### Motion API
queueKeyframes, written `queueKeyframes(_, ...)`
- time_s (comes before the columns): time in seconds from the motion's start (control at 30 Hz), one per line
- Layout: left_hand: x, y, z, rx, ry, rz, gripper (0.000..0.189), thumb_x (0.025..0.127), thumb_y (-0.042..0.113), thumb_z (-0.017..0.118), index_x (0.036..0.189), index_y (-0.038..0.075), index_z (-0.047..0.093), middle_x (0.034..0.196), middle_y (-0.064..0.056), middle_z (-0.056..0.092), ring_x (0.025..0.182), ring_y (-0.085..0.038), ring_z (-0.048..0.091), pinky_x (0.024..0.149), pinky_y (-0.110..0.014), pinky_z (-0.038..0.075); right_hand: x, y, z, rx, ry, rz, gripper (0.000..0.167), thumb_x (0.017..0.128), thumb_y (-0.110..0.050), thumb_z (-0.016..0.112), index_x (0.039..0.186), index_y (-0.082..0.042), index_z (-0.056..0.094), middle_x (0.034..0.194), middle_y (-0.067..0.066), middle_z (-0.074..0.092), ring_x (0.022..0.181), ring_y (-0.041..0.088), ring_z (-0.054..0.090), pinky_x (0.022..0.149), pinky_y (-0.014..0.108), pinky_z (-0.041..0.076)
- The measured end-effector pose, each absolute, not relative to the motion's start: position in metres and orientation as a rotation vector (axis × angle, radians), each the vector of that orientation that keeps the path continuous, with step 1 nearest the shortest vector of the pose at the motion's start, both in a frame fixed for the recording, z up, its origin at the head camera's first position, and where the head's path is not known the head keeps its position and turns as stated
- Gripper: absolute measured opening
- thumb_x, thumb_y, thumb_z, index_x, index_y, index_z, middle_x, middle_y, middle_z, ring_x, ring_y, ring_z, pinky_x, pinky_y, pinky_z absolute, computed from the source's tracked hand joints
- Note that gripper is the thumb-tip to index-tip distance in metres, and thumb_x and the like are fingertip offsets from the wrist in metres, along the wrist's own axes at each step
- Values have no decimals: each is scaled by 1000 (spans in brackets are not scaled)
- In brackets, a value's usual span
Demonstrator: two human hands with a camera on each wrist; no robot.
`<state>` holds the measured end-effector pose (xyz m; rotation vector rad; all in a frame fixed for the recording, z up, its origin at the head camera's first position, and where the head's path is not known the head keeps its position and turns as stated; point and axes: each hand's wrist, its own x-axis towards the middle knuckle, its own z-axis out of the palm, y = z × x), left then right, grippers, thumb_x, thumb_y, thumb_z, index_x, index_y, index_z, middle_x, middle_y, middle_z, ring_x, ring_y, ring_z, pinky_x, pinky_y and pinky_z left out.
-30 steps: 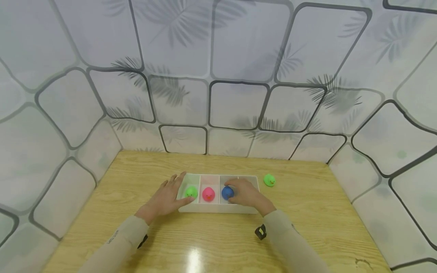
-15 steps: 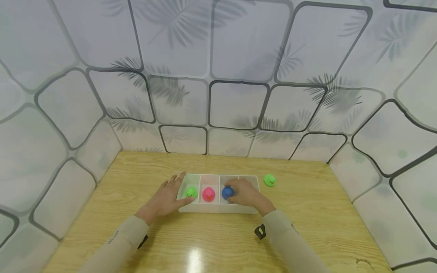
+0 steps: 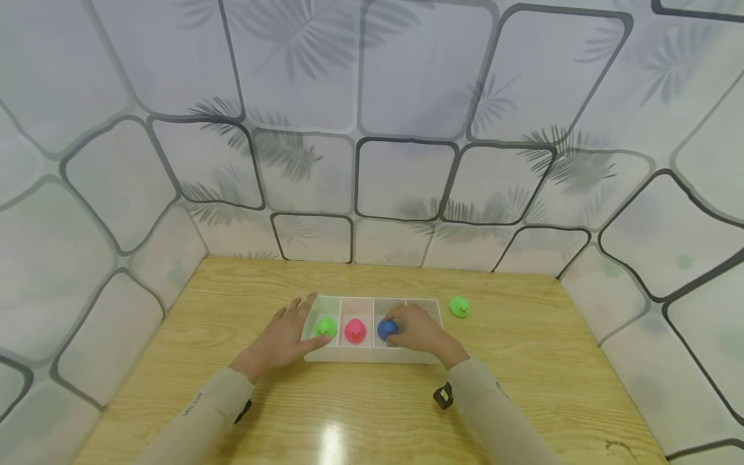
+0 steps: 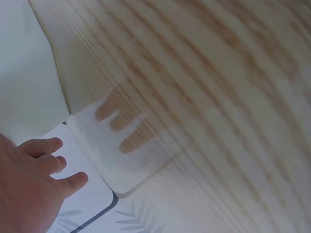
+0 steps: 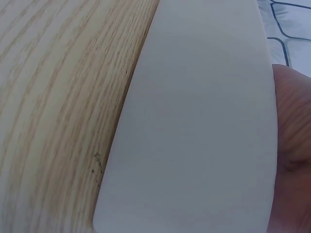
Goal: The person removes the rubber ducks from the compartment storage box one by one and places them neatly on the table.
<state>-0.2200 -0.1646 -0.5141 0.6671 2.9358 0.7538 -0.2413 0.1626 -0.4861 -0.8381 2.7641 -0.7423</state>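
A white box (image 3: 372,355) split into several compartments stands on the table. My left hand (image 3: 279,337) rests at its left end with fingers spread, the thumb reaching over the front rim; the left wrist view shows straight fingers too. Beside that thumb, a green rubber duck (image 3: 326,327) sits in the leftmost compartment. A pink rubber duck (image 3: 355,331) occupies the one to its right. Further right, my right hand (image 3: 417,329) reaches in and holds a blue rubber duck (image 3: 387,329) between fingers and thumb. In the right wrist view the box wall (image 5: 194,121) hides most of that hand.
Another green rubber duck (image 3: 459,307) lies on the wooden table (image 3: 372,413), just right of the box. Patterned wall panels (image 3: 407,181) enclose the table at the back and both sides.
The fingertips of my right hand have shifted very slightly on the blue rubber duck. Left hand, box and the other ducks stay where they were.
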Motion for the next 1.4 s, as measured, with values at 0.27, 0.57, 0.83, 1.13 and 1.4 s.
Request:
queueKeyframes(0.27,-221,-165,-515,660,2935,748,105,91,76,49,164,13,8,158,-27,32,149,-43,23,119,-61,16,-240,163,-485,-808,2783,-783,33,83,-15,79,114,-6,71,113,7,71,106,26,65,93,44,53)
queueKeyframes(0.57,-223,-165,-519,667,2945,731,104,91,76,48,164,13,8,158,-26,33,150,-42,23,119,-62,16,-240,169,-481,-815,2808,-844,27,87,-23,78,110,-11,71,102,-3,69,94,16,61,86,39,51)
queueKeyframes(0.83,-223,-166,-518,671,2944,736,104,92,75,48,163,12,8,158,-25,35,149,-43,23,118,-63,17,-242,175,-480,-828,2904,-878,22,86,-25,77,104,-14,75,95,-7,69,92,19,58,85,41,46)
queueKeyframes(1.13,-223,-166,-518,662,2939,720,103,92,77,46,164,15,6,159,-24,33,150,-42,22,119,-62,17,-239,184,-477,-843,2920,-1077,27,84,-19,78,110,-11,74,111,2,70,105,22,62,92,45,51)
queueKeyframes(1.4,-220,-165,-515,679,2927,754,103,92,75,48,164,14,6,159,-24,31,150,-42,22,119,-63,16,-241,198,-476,-847,2886,-1246,28,82,-9,76,109,-10,72,111,5,68,95,18,60,83,51,55)
